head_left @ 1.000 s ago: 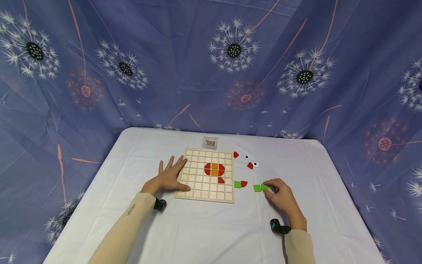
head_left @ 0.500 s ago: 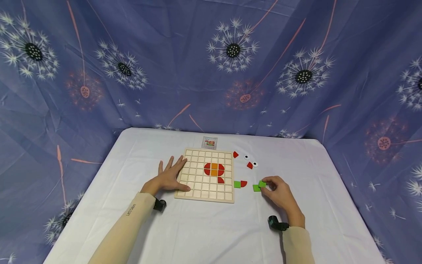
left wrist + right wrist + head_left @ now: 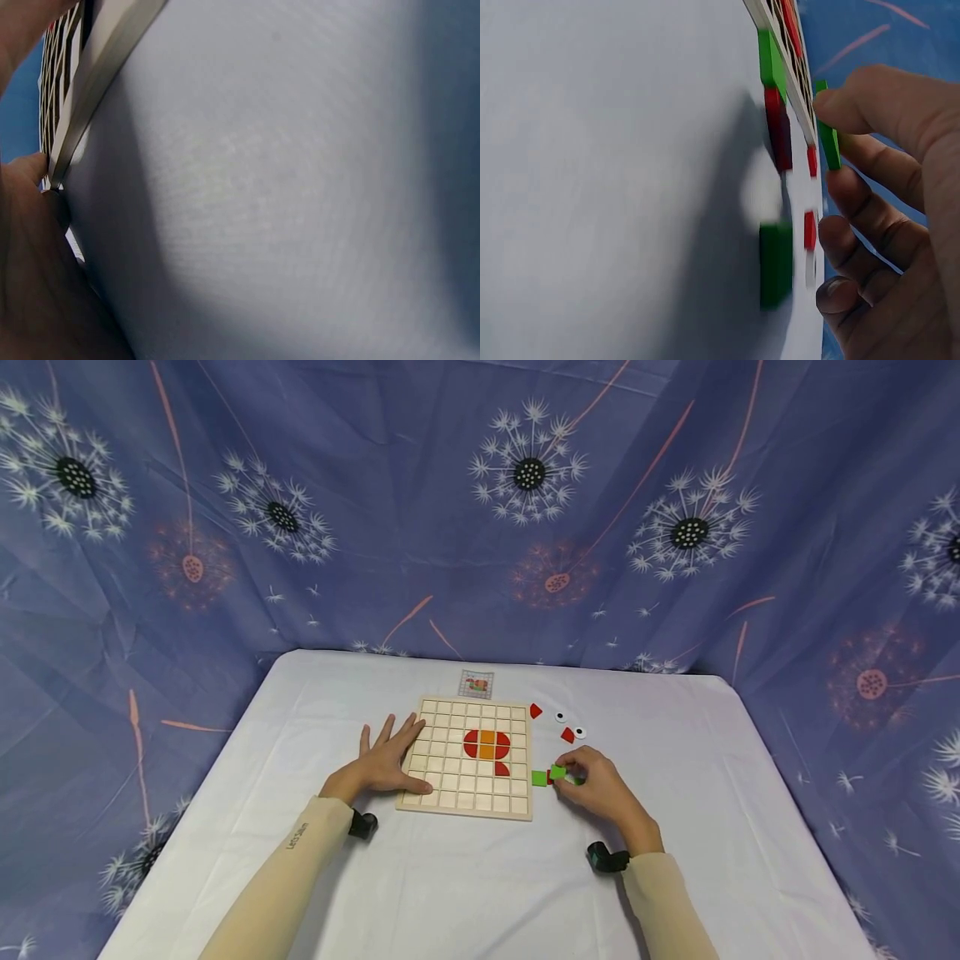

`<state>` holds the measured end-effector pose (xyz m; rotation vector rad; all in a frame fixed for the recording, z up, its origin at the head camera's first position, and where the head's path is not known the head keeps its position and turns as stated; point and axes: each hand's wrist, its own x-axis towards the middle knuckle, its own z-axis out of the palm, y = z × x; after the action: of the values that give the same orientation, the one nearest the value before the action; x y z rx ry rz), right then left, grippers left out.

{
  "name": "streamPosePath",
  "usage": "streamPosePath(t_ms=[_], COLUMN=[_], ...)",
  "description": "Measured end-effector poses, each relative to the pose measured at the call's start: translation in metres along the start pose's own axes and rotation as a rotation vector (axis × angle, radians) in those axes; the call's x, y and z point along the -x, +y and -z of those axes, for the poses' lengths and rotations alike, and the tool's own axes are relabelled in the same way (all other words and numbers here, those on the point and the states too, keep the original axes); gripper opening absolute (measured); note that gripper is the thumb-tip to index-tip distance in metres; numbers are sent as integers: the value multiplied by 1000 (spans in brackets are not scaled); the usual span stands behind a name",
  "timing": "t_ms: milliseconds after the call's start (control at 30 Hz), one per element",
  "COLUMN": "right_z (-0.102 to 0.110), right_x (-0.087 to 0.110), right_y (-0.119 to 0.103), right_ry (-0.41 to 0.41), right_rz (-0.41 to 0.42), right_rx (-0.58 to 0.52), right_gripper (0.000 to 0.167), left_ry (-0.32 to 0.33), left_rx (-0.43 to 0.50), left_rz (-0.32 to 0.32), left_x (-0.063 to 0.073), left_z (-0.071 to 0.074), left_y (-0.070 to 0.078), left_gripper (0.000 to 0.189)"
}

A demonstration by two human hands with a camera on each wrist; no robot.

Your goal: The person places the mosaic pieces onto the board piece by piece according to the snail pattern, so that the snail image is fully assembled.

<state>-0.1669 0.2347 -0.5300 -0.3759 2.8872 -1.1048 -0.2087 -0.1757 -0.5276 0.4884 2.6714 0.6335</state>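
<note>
While the left hand (image 3: 381, 767) rests spread on the gridded board (image 3: 465, 785), the right hand (image 3: 602, 785) pinches a green tile (image 3: 557, 772) farther right.

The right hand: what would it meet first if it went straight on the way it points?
Probably the green square lying beside the wooden board; but the right hand, pinching a green tile, looks raised, so it might pass over.

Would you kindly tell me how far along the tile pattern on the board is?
Already placed: orange and red tiles, grouped on the board. In hand: a green square, pinched by the right hand. Apparently left: two other green squares, three red pieces and two eye discs beside the board.
</note>
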Motion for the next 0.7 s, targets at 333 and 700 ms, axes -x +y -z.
streamPosePath(t_ms=[333,700], right_z=[-15,-33], right_x=[-17,-37], right_y=[-23,-43], right_ry=[-100,-130], right_rz=[58,102], right_rx=[-23,57], right_gripper=[22,22], left_ry=[-5,-6], left_rx=[-5,-13], left_rz=[2,4], left_x=[-1,-2], left_z=[0,-1], left_y=[0,-2], left_gripper=[130,129])
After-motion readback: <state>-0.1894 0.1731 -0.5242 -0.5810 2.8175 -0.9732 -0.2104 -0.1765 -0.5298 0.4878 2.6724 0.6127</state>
